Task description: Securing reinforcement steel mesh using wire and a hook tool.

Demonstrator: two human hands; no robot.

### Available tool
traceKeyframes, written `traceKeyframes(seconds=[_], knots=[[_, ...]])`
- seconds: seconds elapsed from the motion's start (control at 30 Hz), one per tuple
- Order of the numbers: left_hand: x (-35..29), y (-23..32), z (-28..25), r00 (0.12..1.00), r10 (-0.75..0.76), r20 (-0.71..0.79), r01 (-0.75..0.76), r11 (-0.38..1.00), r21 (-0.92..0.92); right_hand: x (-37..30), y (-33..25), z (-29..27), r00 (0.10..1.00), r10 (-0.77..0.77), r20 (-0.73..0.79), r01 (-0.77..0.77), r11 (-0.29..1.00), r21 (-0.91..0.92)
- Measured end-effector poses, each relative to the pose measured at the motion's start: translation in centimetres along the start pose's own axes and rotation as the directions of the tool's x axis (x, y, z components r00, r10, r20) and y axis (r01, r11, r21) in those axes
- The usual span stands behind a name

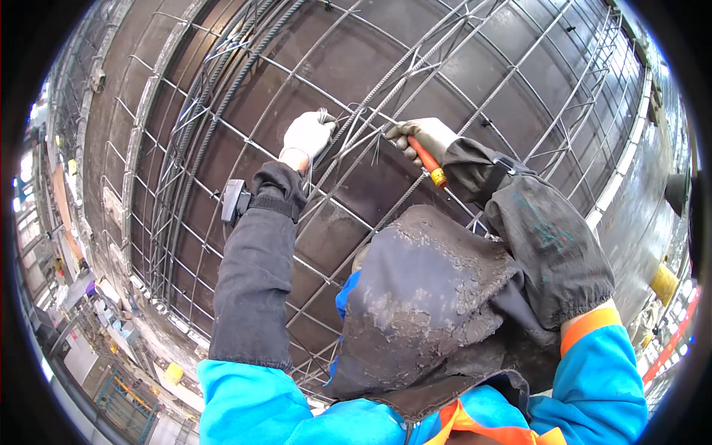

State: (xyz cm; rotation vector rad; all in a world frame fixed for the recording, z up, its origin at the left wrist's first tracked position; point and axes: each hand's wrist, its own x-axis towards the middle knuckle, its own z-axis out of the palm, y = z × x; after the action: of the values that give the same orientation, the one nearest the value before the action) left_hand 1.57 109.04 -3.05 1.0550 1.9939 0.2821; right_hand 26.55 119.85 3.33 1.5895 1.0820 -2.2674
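Observation:
My left hand (308, 136), in a white glove, is closed at a crossing of steel rebar. Thin tie wires (323, 116) stick out from its fingers. To its right, my right hand (424, 139), also gloved, is curled around an orange-handled tool (426, 157). That tool has a yellow collar and a thin metal shaft slanting down toward my right sleeve; I cannot make out its tip. Between the hands runs a diagonal bundle of ribbed rebar (378, 89), with loose wire ends (376, 145) hanging from it.
A rebar mesh (293, 74) spreads over a dark panel (319, 48). Thicker bars (222, 96) stand bundled at the left, and a lattice truss (578, 111) runs at the right. A dirt-caked dark apron (423, 297) covers my front. A yellow cylinder (664, 284) is at far right.

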Motion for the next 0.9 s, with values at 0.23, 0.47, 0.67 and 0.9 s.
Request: traceKeyframes(seconds=[0.23,0.47,0.67,0.9], knots=[[0.2,0.4,-0.5,0.994,0.098,-0.037,-0.09,0.979,0.182,-1.9,0.2,0.1,0.993,-0.041,0.113,0.009,0.962,0.272],[1.2,-0.5,-0.1,0.998,0.065,0.026,-0.068,0.99,0.124,-0.9,2.2,2.7,0.917,-0.303,-0.257,0.216,0.923,-0.318],[1.6,-1.5,0.5,0.997,0.071,0.002,-0.071,0.991,0.11,3.9,4.9,0.9,0.599,-0.801,-0.019,0.299,0.245,-0.922],[1.2,0.0,0.1,0.994,0.097,-0.057,-0.088,0.986,0.143,-1.3,-0.7,-2.0,0.99,0.073,0.117,-0.083,0.993,0.084]])
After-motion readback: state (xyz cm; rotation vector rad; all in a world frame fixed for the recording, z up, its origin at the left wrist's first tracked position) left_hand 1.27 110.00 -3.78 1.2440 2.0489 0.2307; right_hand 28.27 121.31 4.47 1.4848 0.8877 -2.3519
